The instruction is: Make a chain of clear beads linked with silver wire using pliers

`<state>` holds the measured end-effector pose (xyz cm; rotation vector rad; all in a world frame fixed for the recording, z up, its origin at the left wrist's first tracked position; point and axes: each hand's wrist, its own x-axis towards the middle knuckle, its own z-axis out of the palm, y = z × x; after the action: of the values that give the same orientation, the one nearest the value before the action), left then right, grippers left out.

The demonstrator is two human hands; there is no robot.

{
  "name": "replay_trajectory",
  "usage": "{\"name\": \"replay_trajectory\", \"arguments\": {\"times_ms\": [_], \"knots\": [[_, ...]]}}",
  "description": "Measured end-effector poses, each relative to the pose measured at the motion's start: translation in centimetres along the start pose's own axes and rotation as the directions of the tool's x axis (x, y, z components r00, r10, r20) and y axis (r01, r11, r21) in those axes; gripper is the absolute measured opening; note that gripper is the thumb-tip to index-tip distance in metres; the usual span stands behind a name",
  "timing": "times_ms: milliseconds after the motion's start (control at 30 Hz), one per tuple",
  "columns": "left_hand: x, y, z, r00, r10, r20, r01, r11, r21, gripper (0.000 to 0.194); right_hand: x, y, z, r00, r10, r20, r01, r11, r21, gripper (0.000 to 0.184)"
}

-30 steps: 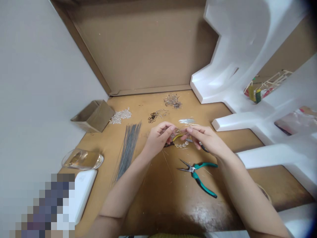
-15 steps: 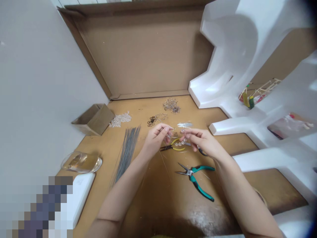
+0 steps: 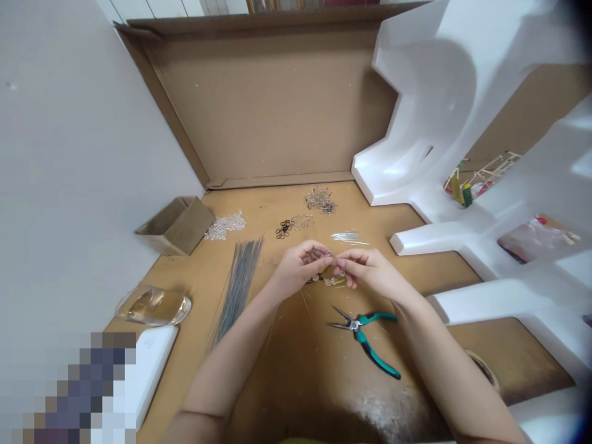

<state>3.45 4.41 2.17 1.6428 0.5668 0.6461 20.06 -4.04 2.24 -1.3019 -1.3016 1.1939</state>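
Between my two hands hangs a short string of clear beads (image 3: 330, 282), curving down under the fingers. My left hand (image 3: 303, 266) pinches one end of it, thumb against forefinger. My right hand (image 3: 363, 266) pinches the other end, its fingertips almost meeting the left ones. The wire at the fingertips is too fine to make out well. Below and partly behind the hands lies a yellow-handled plier (image 3: 341, 284), mostly covered. Nearer to me, teal-handled long-nose pliers (image 3: 363, 330) lie with their jaws apart on the brown table (image 3: 296, 382).
A bundle of grey wires (image 3: 240, 283) lies left of my hands. Farther back are a clear bead pile (image 3: 226, 226), black rings (image 3: 284, 229), a wire-and-bead heap (image 3: 321, 200) and silvery pins (image 3: 346, 237). A cardboard box (image 3: 178, 228) and glass cup (image 3: 152, 305) stand left; white moulded frame (image 3: 485, 296) right.
My hands have come closer together, with their fingertips now nearly touching. The bead string hangs a little lower, and the yellow-handled plier is more covered.
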Motion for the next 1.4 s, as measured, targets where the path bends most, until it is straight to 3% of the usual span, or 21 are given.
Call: {"name": "replay_trajectory", "arguments": {"times_ms": [267,567,867,1133,1400], "knots": [[-0.2,0.3,-0.3,1.0,0.004,0.023,-0.006,0.997,0.075,0.022,-0.2,-0.9,-0.2,0.998,0.042,-0.04,-0.042,0.999,-0.009,0.024],[-0.2,0.5,-0.3,0.999,0.053,0.01,-0.054,0.995,0.089,0.028,-0.5,-1.2,-0.2,0.995,0.103,0.017,-0.102,0.992,-0.074,0.028],[-0.3,0.3,-0.3,0.989,-0.001,0.146,-0.013,0.995,0.095,0.031,-0.8,-1.2,-0.3,0.996,0.079,-0.035,-0.083,0.983,-0.161,0.021],[-0.4,-0.2,0.0,0.99,-0.076,0.122,0.077,0.997,-0.004,0.033,-0.3,-0.4,-0.5,0.994,0.066,0.082,-0.053,0.988,-0.146,0.025],[-1.3,-4.3,0.0,0.99,-0.138,-0.03,0.131,0.977,-0.169,0.029,1.2,2.6,0.5,0.934,0.232,0.273,-0.165,0.955,-0.247,0.02]]}}
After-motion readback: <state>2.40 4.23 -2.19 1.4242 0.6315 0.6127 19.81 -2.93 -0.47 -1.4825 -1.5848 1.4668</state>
